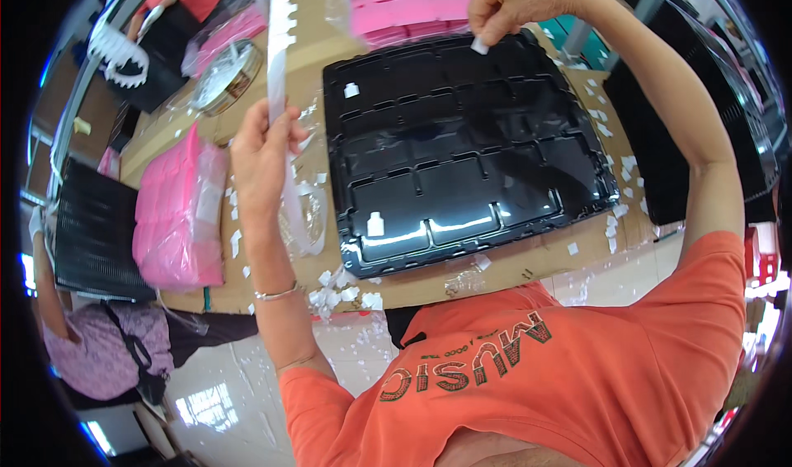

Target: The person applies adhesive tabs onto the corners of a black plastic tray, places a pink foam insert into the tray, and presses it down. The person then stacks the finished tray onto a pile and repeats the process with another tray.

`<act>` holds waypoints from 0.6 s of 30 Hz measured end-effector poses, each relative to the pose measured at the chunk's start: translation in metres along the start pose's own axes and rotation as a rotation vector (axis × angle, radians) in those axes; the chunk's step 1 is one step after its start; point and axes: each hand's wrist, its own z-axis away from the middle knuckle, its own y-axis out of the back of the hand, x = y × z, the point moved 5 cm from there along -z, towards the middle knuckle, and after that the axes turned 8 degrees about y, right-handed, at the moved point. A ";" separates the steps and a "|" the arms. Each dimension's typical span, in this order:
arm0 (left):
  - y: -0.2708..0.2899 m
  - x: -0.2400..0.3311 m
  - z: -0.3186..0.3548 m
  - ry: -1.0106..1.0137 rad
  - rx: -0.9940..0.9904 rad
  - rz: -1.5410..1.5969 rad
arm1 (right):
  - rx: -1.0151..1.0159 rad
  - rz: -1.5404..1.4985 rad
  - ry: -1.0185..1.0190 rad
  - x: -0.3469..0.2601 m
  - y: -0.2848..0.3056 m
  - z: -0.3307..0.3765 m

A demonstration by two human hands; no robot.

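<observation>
In front of me on the cardboard-covered table lies a stack of black moulded plastic trays (462, 145). Two small white stickers are on its top face, one sticker (352, 91) toward the far left and another sticker (375, 224) near the front left. My left hand (266, 149), left of the trays, is closed round a long white strip of sticker backing (278, 71) that runs up and out of view and also hangs below the hand. At the trays' far right corner, my right hand (516, 9) pinches a small white sticker (479, 45) against or just over the black plastic.
Pink trays (417, 5) in clear film lie beyond the black ones, and a wrapped pink stack (177, 211) stands at left. A round tub (227, 79) sits farther back. White paper scraps (330, 294) litter the table (437, 290). Other people work at the left.
</observation>
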 end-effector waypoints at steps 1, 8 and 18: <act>-0.007 0.009 0.002 -0.004 -0.026 0.005 | 0.009 -0.011 -0.023 0.025 0.002 0.002; -0.015 0.013 0.015 0.090 0.117 0.039 | 0.081 0.542 0.039 0.087 -0.022 0.001; -0.022 0.013 0.020 0.127 0.100 0.021 | 0.074 0.706 -0.099 0.099 -0.035 -0.016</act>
